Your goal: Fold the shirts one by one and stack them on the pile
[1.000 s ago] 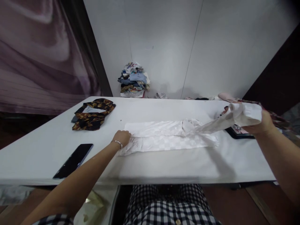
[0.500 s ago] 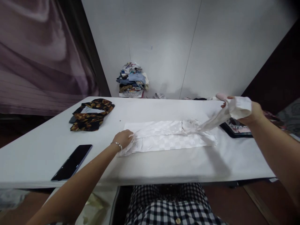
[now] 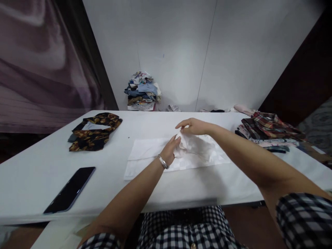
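A white shirt (image 3: 147, 148) with a faint check weave lies folded into a long strip on the white table. Part of it is gathered up near the middle of the strip. My left hand (image 3: 169, 151), with a silver bracelet at the wrist, is closed on this raised cloth from the near left side. From above and behind, my right hand (image 3: 194, 126) pinches the top of the same bunch, its forearm crossing over the shirt's right part. Both hands are close together, and some of the right fingertips are hidden.
A dark phone (image 3: 71, 189) lies at the table's front left. Behind it is a folded black floral garment (image 3: 94, 133). Folded clothes, a plaid shirt (image 3: 275, 126) on top, are stacked at the right. Another clothes pile (image 3: 142, 91) stands against the wall.
My right hand has come left from the far right, bringing the sleeve to the middle. My left hand has moved right from the shirt's left end to meet it. The view has shifted slightly.
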Demonstrator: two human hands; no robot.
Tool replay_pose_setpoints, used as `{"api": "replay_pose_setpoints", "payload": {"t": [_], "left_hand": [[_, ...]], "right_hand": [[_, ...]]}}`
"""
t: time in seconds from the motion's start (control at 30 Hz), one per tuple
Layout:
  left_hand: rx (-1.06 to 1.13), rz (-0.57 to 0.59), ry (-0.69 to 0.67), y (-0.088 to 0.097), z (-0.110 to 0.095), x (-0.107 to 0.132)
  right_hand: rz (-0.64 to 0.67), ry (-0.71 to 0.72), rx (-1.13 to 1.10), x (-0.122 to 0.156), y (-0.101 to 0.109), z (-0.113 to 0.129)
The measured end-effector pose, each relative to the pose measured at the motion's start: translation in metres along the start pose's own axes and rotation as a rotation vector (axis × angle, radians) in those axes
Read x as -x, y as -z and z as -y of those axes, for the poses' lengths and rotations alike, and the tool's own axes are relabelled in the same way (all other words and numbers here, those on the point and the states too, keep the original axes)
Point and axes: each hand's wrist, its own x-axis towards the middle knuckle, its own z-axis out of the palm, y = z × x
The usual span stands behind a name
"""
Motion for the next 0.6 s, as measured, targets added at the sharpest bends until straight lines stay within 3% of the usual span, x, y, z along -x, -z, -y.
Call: {"api": "replay_pose_setpoints", "payload": {"t": [0.1, 0.17, 0.3, 0.4, 0.5, 0.6], "left_hand": [[0.568, -0.106, 0.221, 0.004, 0.014, 0.003], [0.696, -0.173, 0.337, 0.016, 0.021, 0.007], [0.815, -0.239, 0.415, 0.034, 0.020, 0.016], [0.817, -0.198, 0.396, 0.032, 0.011, 0.019], [0.821, -0.150, 0.343, 0.020, 0.000, 0.019], [0.787, -0.094, 0.312, 0.010, -0.013, 0.019]], "right_hand": [[-0.113, 0.031, -0.059, -0.003, -0.009, -0.022], [-0.185, -0.050, -0.048, 0.007, -0.003, -0.057], [-0.226, -0.365, 0.212, 0.043, 0.006, -0.150], [-0.192, -0.378, 0.399, 0.065, -0.006, -0.203], [-0.137, -0.341, 0.458, 0.071, -0.024, -0.228], [-0.117, -0.299, 0.437, 0.066, -0.029, -0.236]]}}
